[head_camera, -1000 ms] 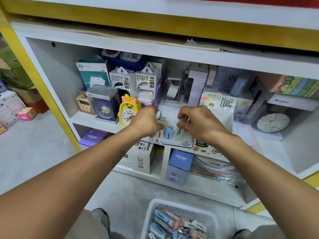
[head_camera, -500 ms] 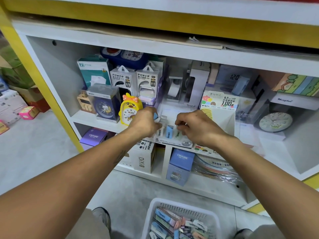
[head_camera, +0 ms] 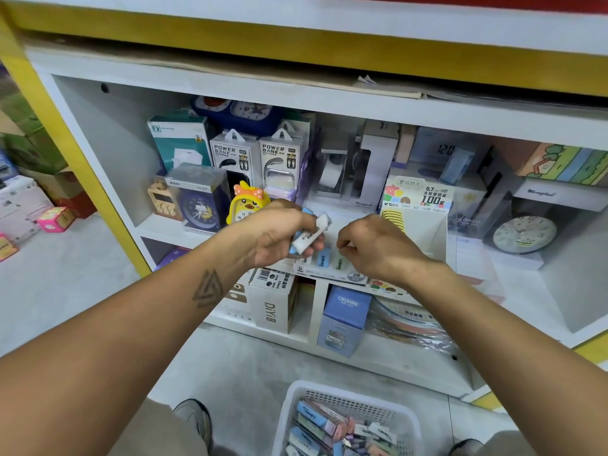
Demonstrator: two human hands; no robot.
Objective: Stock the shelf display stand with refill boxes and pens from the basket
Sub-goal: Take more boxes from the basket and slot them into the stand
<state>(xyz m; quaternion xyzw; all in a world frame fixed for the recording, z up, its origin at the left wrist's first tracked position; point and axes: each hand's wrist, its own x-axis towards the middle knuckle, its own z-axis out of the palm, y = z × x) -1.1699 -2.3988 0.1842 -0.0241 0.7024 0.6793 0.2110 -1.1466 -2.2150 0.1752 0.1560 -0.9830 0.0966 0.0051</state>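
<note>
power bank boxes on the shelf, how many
2: left power bank box and right power bank box, side by side behind the yellow duck clock. More may be hidden.

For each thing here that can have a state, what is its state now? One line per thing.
left hand: grips small refill boxes, raised above the stand.
right hand: fingers curled at the stand's slots; any hold is hidden.
display stand: on the shelf edge, partly filled with upright boxes.
basket: on the floor, holds many boxes.
</note>
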